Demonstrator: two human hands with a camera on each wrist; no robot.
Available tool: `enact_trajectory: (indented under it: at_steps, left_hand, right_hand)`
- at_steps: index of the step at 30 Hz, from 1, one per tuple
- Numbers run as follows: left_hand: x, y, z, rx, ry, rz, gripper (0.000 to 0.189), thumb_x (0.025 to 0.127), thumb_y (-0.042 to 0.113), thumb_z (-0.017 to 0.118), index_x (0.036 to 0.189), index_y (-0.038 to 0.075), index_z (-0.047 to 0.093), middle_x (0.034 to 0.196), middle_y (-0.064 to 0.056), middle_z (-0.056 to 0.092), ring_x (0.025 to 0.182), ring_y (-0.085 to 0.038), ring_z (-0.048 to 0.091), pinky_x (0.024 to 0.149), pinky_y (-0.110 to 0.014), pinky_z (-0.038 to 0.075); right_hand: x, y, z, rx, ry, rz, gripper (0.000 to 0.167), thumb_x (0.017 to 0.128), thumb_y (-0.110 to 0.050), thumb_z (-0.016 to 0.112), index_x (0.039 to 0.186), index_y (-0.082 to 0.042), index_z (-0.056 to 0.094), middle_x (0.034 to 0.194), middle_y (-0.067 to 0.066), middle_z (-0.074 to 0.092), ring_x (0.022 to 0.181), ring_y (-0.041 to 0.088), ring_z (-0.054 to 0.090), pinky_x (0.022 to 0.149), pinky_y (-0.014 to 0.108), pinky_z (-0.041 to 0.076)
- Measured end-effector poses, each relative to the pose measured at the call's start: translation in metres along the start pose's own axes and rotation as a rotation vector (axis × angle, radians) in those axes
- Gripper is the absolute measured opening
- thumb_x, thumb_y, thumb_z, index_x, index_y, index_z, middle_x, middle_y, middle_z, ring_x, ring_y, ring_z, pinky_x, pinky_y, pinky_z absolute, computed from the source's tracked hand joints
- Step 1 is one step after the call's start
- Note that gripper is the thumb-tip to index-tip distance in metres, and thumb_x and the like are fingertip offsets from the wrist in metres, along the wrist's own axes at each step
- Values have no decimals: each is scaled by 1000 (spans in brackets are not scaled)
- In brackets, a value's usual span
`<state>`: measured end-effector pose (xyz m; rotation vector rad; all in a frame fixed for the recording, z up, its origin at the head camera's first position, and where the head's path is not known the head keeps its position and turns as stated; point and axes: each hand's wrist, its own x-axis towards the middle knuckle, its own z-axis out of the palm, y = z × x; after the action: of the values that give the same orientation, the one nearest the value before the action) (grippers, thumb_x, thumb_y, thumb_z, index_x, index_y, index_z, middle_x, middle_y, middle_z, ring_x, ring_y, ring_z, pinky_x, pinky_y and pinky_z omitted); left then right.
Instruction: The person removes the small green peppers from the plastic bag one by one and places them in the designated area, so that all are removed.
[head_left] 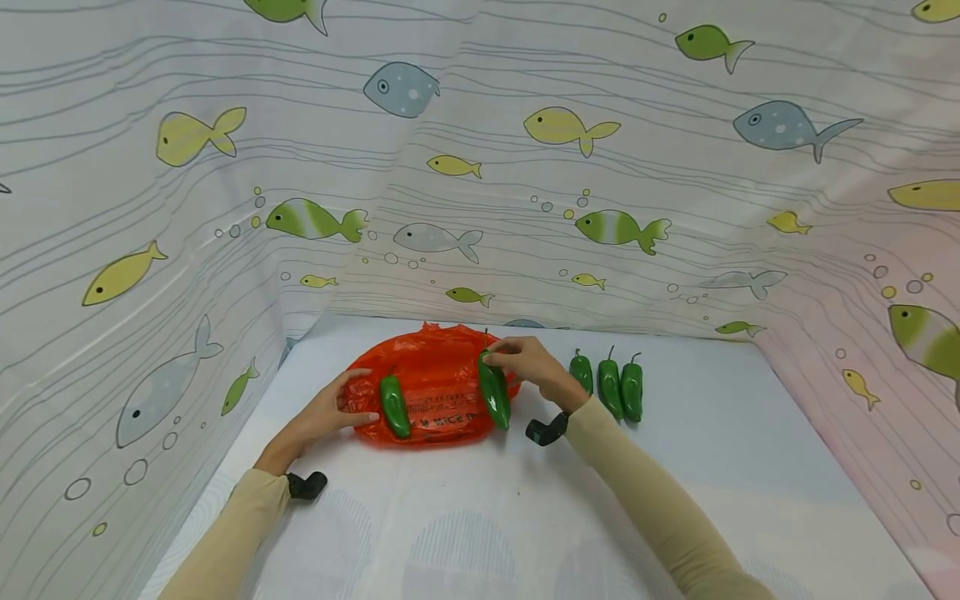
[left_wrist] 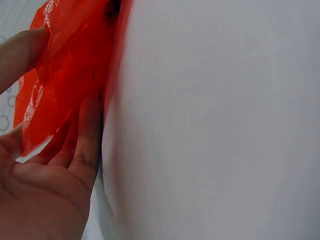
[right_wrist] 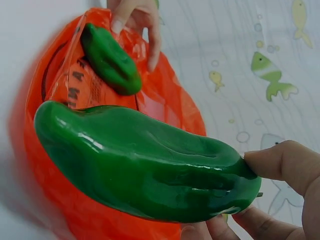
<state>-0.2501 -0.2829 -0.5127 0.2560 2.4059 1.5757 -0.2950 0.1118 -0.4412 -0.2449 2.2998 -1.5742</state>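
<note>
My right hand pinches a green chili pepper near its stem end, over the right part of a red plastic bag. In the right wrist view, thumb and fingers hold the held pepper at one end, and its blunt tip points away. My left hand holds the bag's left edge; in the left wrist view some of its fingers show through the thin red plastic. A second green pepper lies on the left part of the bag, close to the left hand.
To the right of the bag, 3 more green peppers lie side by side on the white table. A fish-patterned curtain encloses the table at the back and sides. Printed lettering shows on the bag.
</note>
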Motion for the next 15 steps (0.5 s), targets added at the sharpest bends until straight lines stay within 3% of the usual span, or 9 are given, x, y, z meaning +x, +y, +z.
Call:
enact_trajectory:
  at_steps: [6, 15]
  left_hand:
    - [-1, 1, 0, -9, 1, -2, 85, 87, 24, 85, 156, 19, 35, 157, -21, 36, 133, -41, 49, 104, -48, 49]
    - [0, 1, 0, -6, 1, -6, 85, 87, 25, 85, 156, 20, 35, 156, -21, 36, 134, -41, 49, 105, -49, 49]
  right_hand:
    - [-7, 1, -13, 12, 29, 9, 37, 96, -35, 73, 124, -11, 70, 109, 9, 69, 96, 27, 62, 93, 60, 53]
    - [-17, 12, -35, -33, 78, 13, 39, 97, -36, 70, 127, -11, 69, 112, 9, 69, 99, 29, 60, 90, 52, 56]
